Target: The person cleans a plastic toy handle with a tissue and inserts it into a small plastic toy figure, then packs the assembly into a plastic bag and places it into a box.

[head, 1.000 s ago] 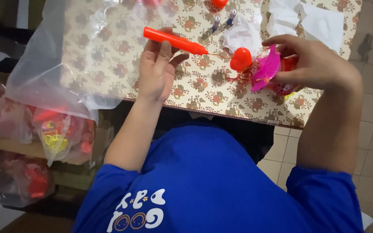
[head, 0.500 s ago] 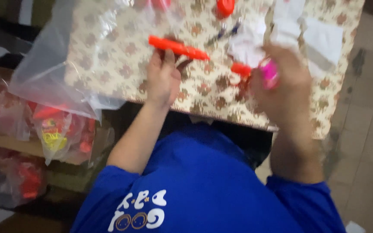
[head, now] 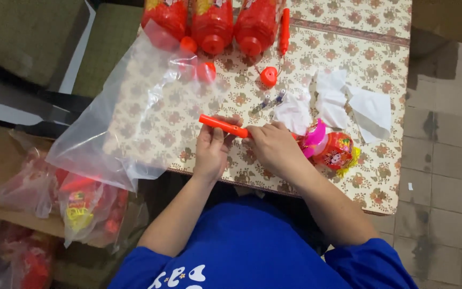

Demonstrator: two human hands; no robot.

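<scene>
My left hand [head: 212, 150] pinches an orange-red plastic stick [head: 223, 126] near its left part, just above the patterned table [head: 386, 182]. My right hand [head: 275, 147] closes over the stick's right end. Right beside that hand lies a red lantern toy [head: 337, 150] with a pink part and yellow tassel. Whether the stick joins the lantern is hidden by my right hand.
Three red lanterns [head: 212, 21] and another red stick [head: 284, 29] lie at the table's far edge, with red caps [head: 268, 76] and small batteries [head: 274, 100] nearby. White paper pieces [head: 370, 109] lie right. A clear plastic bag [head: 135, 128] drapes off the left edge above bagged toys [head: 81, 206].
My right hand has set the lantern toy down on the table and moved left onto the stick's end. The left hand keeps hold of the stick. The camera view shifted.
</scene>
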